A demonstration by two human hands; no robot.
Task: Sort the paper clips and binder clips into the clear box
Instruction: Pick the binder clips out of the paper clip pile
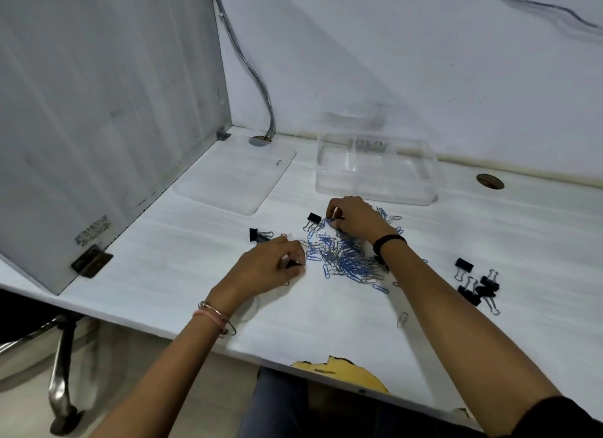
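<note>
A pile of blue and silver paper clips lies on the white desk. The clear box, with dividers inside, stands behind the pile, and its clear lid lies flat to the left. My left hand rests left of the pile, fingers closed on a small dark binder clip. My right hand is at the pile's far edge, pinching something small, probably a clip. Black binder clips lie loose: one by my right hand, one beyond my left hand, several in a group at the right.
A grey partition walls off the left side, with cables dropping into a desk hole behind the lid. Another cable hole sits right of the box. The desk's front edge is chipped. A chair base stands lower left.
</note>
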